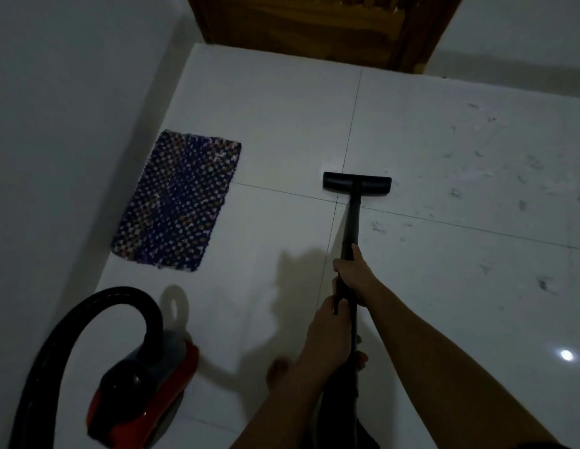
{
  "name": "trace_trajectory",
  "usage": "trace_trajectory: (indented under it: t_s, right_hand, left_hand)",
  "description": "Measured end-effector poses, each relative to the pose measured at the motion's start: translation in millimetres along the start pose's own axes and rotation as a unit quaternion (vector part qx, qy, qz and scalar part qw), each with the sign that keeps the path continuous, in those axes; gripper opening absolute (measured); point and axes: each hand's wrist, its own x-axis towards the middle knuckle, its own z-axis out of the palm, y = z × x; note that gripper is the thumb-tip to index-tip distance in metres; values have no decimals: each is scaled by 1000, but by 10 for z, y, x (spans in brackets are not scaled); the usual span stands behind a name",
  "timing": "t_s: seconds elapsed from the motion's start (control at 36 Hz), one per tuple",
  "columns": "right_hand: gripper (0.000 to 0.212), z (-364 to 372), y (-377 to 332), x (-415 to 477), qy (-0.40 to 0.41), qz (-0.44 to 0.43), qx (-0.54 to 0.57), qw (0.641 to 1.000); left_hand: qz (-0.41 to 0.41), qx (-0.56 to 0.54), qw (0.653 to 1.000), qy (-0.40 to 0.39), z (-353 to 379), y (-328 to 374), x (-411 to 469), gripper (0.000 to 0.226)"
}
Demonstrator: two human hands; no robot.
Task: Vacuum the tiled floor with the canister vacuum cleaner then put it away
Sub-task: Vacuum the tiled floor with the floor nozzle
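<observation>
A black floor nozzle (357,183) lies flat on the white tiled floor (444,254), right where tile joints cross. Its black wand (352,225) runs back toward me. My right hand (355,273) grips the wand higher up, and my left hand (327,338) grips it just below, closer to my body. The red and black canister vacuum (143,393) stands on the floor at the lower left, and its black hose (88,306) arches up and over it.
A blue woven mat (178,202) lies by the white wall (55,124) on the left. A wooden door (314,24) closes the far end. Grey dirt smudges (476,176) dot the tiles to the right. My bare foot (277,371) shows below my left hand.
</observation>
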Motion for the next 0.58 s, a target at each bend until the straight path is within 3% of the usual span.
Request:
trace_trajectory:
  t_s: [0.31, 0.58]
  right_hand:
    - [76, 54, 461, -384, 7, 3, -18, 1000]
    - [78, 377, 1015, -781, 22, 16, 42, 999]
  left_hand:
    - [7, 39, 999, 3, 21, -392, -384, 38]
    - [-12, 8, 999, -33, -251, -940, -859, 26]
